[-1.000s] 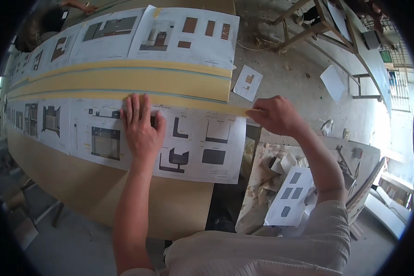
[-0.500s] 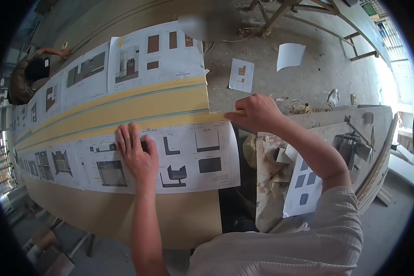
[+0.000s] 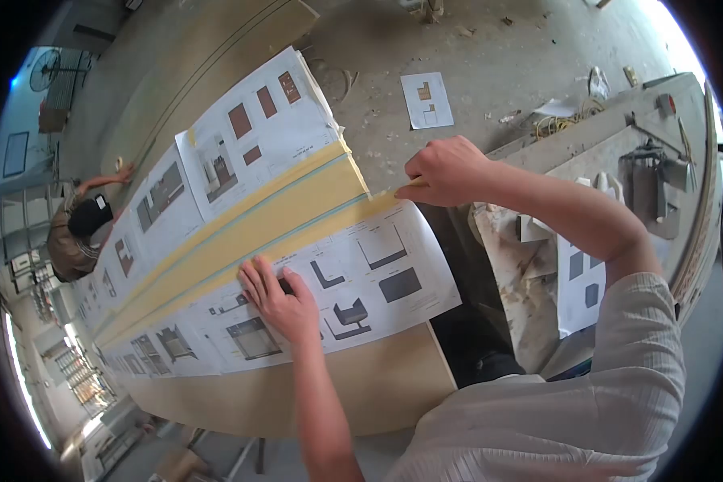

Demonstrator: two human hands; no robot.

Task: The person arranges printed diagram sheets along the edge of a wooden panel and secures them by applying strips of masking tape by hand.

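Observation:
My right hand [image 3: 450,170] is closed in a pinch on the end of the yellow masking tape [image 3: 377,202], just past the board's right edge. The tape runs along the top edge of a printed drawing sheet [image 3: 394,261]. My left hand [image 3: 285,304] rests on that sheet with its fingers stretched out near the tape. A small dark patch shows beside its thumb; I cannot tell whether it is printed or an object. Beyond lies a yellow strip [image 3: 297,207] with blue-green lines, then a second row of printed sheets [image 3: 253,120].
Another person [image 3: 80,229] bends at the board's far left end. A cluttered bench [image 3: 522,273] stands at right with a metal tool [image 3: 651,181] and coiled yellow cord [image 3: 566,124]. A printed sheet [image 3: 427,100] lies on the floor. The bare board [image 3: 369,369] shows nearest me.
My view has turned, so the board now slants more. My right hand still pinches the tape and my left hand still lies on the sheet. The loose white sheet at upper right has shifted out of place.

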